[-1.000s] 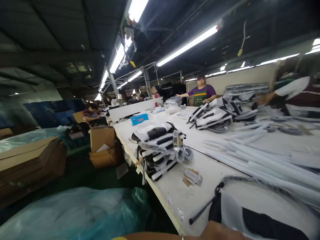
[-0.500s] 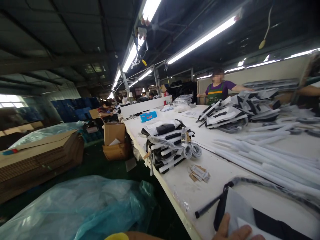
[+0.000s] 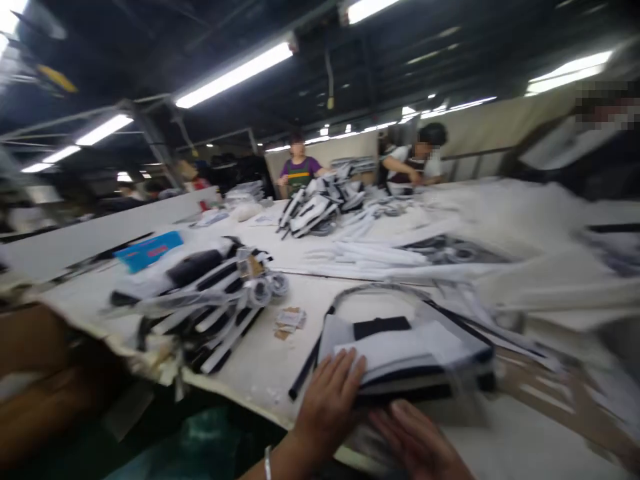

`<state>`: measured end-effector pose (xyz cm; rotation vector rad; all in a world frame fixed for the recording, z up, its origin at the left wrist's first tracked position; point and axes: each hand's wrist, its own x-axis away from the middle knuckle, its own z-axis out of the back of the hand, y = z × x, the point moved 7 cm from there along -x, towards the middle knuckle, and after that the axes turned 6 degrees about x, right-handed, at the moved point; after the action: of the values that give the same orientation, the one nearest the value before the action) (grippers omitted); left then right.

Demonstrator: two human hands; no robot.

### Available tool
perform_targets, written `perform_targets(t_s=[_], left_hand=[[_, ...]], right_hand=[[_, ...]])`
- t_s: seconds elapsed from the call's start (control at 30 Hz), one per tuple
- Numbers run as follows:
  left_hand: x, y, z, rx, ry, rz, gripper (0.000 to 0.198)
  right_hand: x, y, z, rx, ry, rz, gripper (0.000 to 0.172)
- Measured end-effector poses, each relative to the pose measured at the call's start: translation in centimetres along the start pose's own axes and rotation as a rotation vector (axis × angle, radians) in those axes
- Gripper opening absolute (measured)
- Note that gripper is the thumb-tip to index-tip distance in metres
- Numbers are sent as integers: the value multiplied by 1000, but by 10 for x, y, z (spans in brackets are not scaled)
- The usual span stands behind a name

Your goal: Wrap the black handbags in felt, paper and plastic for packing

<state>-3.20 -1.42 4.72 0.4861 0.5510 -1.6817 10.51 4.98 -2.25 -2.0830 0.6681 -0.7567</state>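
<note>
In front of me on the table lies a folded black-and-white fabric piece [image 3: 420, 347], with a white sheet on top and a dark strap [image 3: 350, 290] looping behind it. My left hand [image 3: 333, 390] rests on its near left corner, fingers stretched out over the white sheet. At the near edge is my right hand [image 3: 417, 433], smeared by motion; whether its fingers grip anything does not show. Clear plastic [image 3: 463, 390] appears at the right end of the piece. Left of it lies a small pile of paper tags [image 3: 290, 321].
A stack of folded black-and-white pieces [image 3: 215, 293] stands near the table's left edge, with a blue box [image 3: 149, 251] behind. White strips [image 3: 370, 253] and a heap of similar pieces [image 3: 317, 207] lie farther back. Co-workers [image 3: 300, 170] stand across the table; another person is at far right.
My view has swung to the right, so the table and the folded piece appear farther left. Both hands now show at the piece; before, only one hand's fingers showed on it.
</note>
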Motion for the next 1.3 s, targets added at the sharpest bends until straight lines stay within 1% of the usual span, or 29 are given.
perform_targets(t_s=[0.03, 0.07, 0.1, 0.17, 0.23, 0.27, 0.3, 0.33, 0.37, 0.4, 0.43, 0.47, 0.5, 0.57, 0.6, 0.67, 0.73, 0.8, 0.83, 0.93, 1.0, 1.03, 1.1, 1.17, 1.23, 1.3], left_hand=[[0, -5, -1, 29, 23, -4, 58], [-1, -10, -4, 57, 27, -12, 58], [-1, -14, -8, 81, 25, -26, 57], [0, -21, -13, 106, 46, -3, 59], [2, -22, -18, 114, 21, 8, 67], [2, -22, -19, 116, 6, 15, 71], [3, -21, -20, 121, -15, 24, 73], [4, -22, -20, 127, -30, 43, 75], [4, -25, -20, 132, -43, 76, 75], [4, -28, -19, 136, -52, 116, 75], [5, -32, -19, 142, -56, 160, 75], [5, -36, -18, 148, -52, 200, 74], [5, -40, -18, 154, -42, 234, 74], [6, -44, -17, 169, -19, 276, 72], [7, -46, -17, 173, -11, 291, 71], [7, -47, -19, 180, -7, 317, 70], [7, -46, -21, 195, -13, 329, 69], [7, -45, -23, 208, -27, 324, 69], [7, -44, -23, 210, -34, 320, 68], [6, -43, -23, 208, -43, 315, 67], [6, -44, -22, 204, -41, 320, 67], [6, -44, -21, 201, -41, 328, 66], [5, -46, -20, 198, -49, 357, 64], [4, -48, -19, 196, -56, 389, 62], [3, -50, -18, 190, -60, 408, 59], [2, -51, -18, 179, -59, 417, 58]], right_hand=[[2, -6, -7, -38, 8, 0, 35], [4, -13, -14, -25, 6, 0, 31], [5, -20, -20, 59, -22, -15, 31], [10, -39, -24, 347, -90, -5, 30], [21, -64, -13, 703, -128, 93, 27], [26, -81, -1, 871, -102, 181, 24], [32, -99, 16, 1026, -39, 280, 21], [39, -120, 37, 1168, 71, 385, 21], [45, -142, 61, 1305, 222, 475, 22], [52, -161, 86, 1459, 381, 532, 24], [57, -179, 112, 1610, 537, 550, 26], [62, -192, 137, 1659, 629, 541, 28], [66, -203, 159, 1694, 691, 532, 30], [74, -214, 194, 1758, 745, 497, 29], [78, -215, 207, 1788, 752, 478, 27], [83, -209, 224, 1846, 750, 441, 21], [87, -200, 231, 1889, 755, 412, 17], [88, -195, 233, 1916, 783, 390, 17], [88, -195, 233, 1924, 805, 383, 20], [89, -204, 226, 1926, 870, 388, 29], [90, -210, 213, 1913, 900, 423, 28], [91, -211, 203, 1903, 909, 448, 27], [92, -204, 175, 1879, 886, 501, 27], [92, -182, 138, 1817, 768, 525, 28], [90, -149, 98, 1663, 539, 484, 28], [89, -114, 64, 1557, 309, 405, 26]])
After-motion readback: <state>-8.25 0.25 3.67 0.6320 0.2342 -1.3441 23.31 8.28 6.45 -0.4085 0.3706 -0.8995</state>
